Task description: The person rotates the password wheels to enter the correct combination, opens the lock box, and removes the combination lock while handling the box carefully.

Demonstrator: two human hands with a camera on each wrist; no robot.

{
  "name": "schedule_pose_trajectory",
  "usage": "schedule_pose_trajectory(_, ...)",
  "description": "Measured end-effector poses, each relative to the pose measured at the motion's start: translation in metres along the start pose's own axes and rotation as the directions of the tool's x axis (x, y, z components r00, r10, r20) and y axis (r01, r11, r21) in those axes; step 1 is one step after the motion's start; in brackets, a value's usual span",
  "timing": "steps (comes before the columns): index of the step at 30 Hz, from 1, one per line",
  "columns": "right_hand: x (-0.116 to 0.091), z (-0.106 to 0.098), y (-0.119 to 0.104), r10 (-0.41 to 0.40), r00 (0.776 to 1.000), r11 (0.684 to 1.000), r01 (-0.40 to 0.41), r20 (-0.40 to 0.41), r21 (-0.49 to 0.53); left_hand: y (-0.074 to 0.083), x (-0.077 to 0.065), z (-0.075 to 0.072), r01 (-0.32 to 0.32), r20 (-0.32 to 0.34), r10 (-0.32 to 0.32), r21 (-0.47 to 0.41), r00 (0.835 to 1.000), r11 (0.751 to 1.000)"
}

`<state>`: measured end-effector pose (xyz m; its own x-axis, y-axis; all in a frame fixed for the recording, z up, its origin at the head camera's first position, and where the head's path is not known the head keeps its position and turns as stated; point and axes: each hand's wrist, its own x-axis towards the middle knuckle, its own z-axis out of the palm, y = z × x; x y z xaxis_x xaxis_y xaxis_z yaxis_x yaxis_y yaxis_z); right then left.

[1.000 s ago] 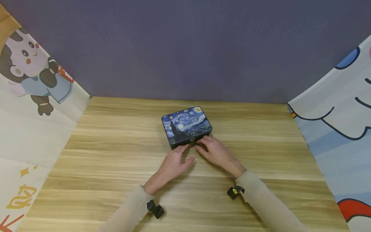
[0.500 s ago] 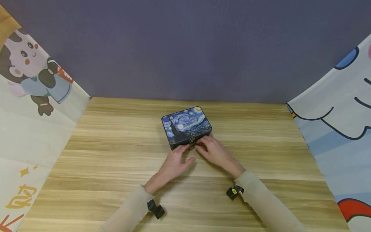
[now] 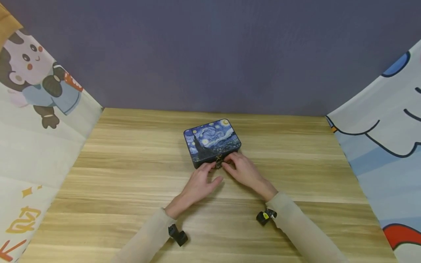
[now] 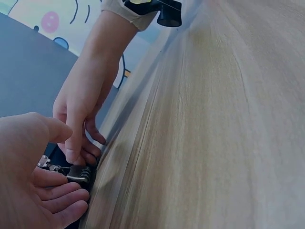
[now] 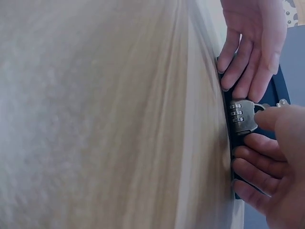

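A dark box (image 3: 212, 140) with a starry-night painting on its lid lies closed on the table, slightly turned. From the clasp (image 5: 282, 102) at its front hangs a small metal combination padlock (image 5: 242, 116) with rows of number dials. My right hand (image 3: 245, 171) is at the padlock's right side, thumb and index finger pinching it near the shackle; its other fingers lie along the box front. My left hand (image 3: 198, 184) reaches in from the left, fingers extended, fingertips against the box front beside the padlock. Its thumb stands apart.
The wood-grain table (image 3: 131, 175) spreads around the box. Behind it rises a dark blue-grey wall (image 3: 210, 54). Printed cartoon panels stand at the left (image 3: 33, 146) and right (image 3: 388, 171). A small black wrist camera (image 3: 177, 235) sits on each sleeve.
The padlock has swung from slanting sideways to hanging lower between the hands. Both hands have hardly shifted, and the box stays in place.
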<state>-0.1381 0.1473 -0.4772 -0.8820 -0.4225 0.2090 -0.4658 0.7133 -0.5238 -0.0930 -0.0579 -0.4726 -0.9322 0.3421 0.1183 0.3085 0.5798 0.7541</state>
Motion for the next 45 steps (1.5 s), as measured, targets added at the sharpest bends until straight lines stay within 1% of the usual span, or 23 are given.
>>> schedule_pose_trajectory(7, 0.0009, 0.0006, 0.0005, 0.027, 1.000, 0.999, -0.027, 0.006, 0.023, -0.0006, 0.0020, 0.0014, -0.009, -0.013, 0.009, -0.027, 1.000, 1.000)
schedule_pose_trajectory(13, 0.0003, 0.0008, 0.0000, 0.048, 0.999, 0.997, -0.048, 0.009, 0.068, -0.0002, 0.0025, 0.0029, -0.024, -0.034, 0.023, -0.038, 0.999, 0.999)
schedule_pose_trajectory(19, 0.0001, 0.0016, 0.0006, 0.056, 0.998, 0.991, -0.057, 0.007, 0.125, 0.0003, 0.0032, 0.0036, -0.003, -0.031, 0.002, -0.051, 1.000, 0.999)
schedule_pose_trajectory(24, 0.0000, 0.0014, 0.0007, 0.090, 0.996, 0.984, -0.093, 0.028, 0.153, 0.0019, 0.0034, 0.0035, 0.023, -0.035, -0.026, -0.093, 0.999, 0.995)
schedule_pose_trajectory(29, 0.0005, 0.0004, 0.0001, 0.108, 0.993, 0.977, -0.113, 0.035, 0.182, 0.0030, 0.0031, 0.0040, 0.034, -0.040, -0.040, -0.121, 0.998, 0.992)
schedule_pose_trajectory(31, 0.0006, 0.0003, 0.0000, 0.113, 0.993, 0.973, -0.118, 0.036, 0.197, 0.0035, 0.0029, 0.0043, 0.037, -0.041, -0.043, -0.123, 0.998, 0.992)
schedule_pose_trajectory(38, -0.0002, -0.0015, -0.0029, 0.165, 0.985, 0.944, -0.170, 0.040, 0.284, 0.0041, 0.0027, 0.0057, 0.046, -0.046, -0.053, -0.138, 0.998, 0.989)
schedule_pose_trajectory(45, -0.0010, -0.0023, -0.0029, 0.179, 0.983, 0.931, -0.182, 0.040, 0.316, 0.0039, 0.0025, 0.0071, 0.045, -0.055, -0.054, -0.152, 0.997, 0.987)
